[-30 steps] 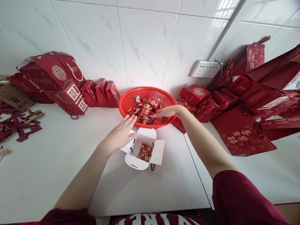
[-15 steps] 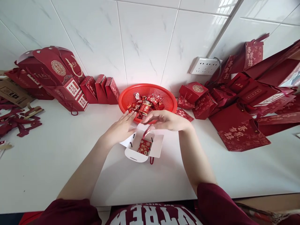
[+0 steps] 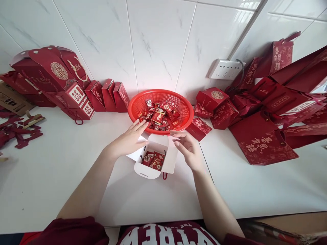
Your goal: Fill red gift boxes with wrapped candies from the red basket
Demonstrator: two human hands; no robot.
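Observation:
A small box (image 3: 147,170) with white inner walls stands on the table with its flaps spread open. Red printed packets (image 3: 156,161) lie on its floor. Behind it sits a red plastic basket (image 3: 186,102) holding many wrapped red sweets (image 3: 158,115). My left hand (image 3: 130,137) is stretched out at the box's left flap, its fingertips near the basket's front rim, with nothing in it. At the right flap, my right hand (image 3: 187,146) hovers with fingers apart and curved, also without anything in it. A red cord loop shows under the box's right front side.
Red gift boxes (image 3: 60,71) are stacked at the left, beside three narrow red boxes (image 3: 109,93). Ribbons (image 3: 25,131) lie at the far left. Red bags (image 3: 265,143) and boxes crowd the right, below a power strip (image 3: 227,69) on the wall. A flat red packet (image 3: 199,128) lies beside the basket.
My right hand has moved from above the box to its right side. Another red packet now shows in the box, left of the first. My left hand has hardly moved.

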